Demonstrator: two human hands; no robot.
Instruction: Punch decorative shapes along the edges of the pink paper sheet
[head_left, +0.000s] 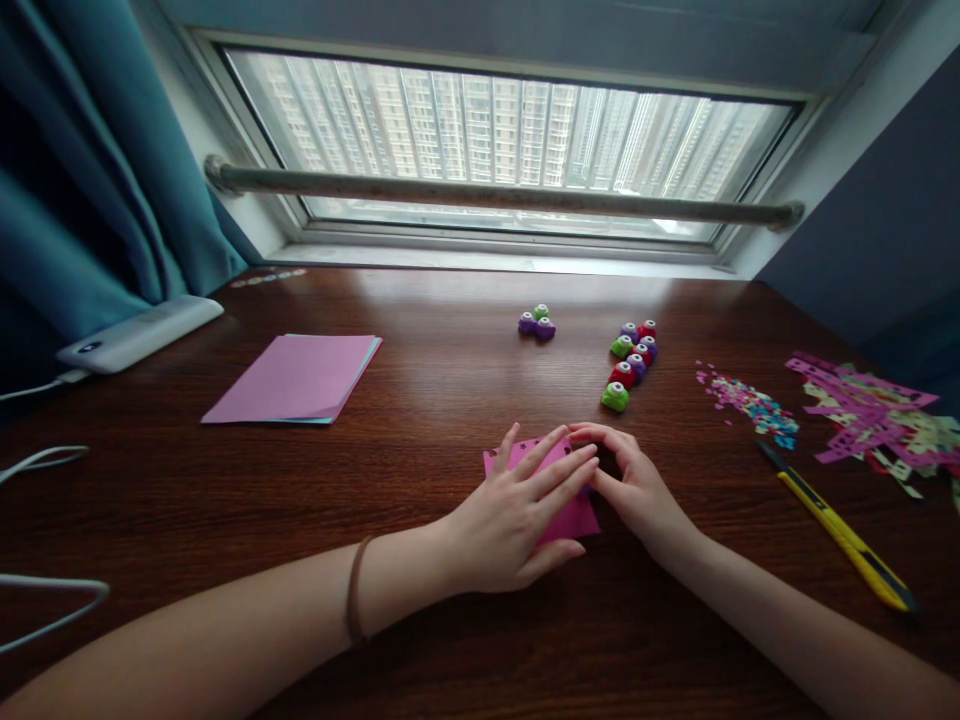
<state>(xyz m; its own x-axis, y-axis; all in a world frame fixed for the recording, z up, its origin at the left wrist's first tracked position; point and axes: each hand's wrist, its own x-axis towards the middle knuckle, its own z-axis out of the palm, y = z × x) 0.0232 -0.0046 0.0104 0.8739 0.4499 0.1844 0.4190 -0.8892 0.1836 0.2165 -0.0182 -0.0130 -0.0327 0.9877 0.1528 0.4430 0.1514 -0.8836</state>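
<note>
A pink sheet of paper (577,520) lies on the table in front of me, with small punched shapes along its far edge. My left hand (521,510) rests flat over it, fingers stretched and spread. At the paper's right edge my right hand (634,485) is curled, its thumb and fingers closing around something mostly hidden behind the left fingertips; a trace of purple shows there. Beyond my hands stand several small craft punches (622,374) in red, green and purple, and a smaller group of punches (544,328) sits farther left.
A stack of coloured paper (292,378) lies to the left, near a white power bank (142,333) with a cable. On the right are tiny punched paper bits (750,402), cut paper strips (874,410) and a yellow utility knife (844,535). A window with a rail (495,190) is behind.
</note>
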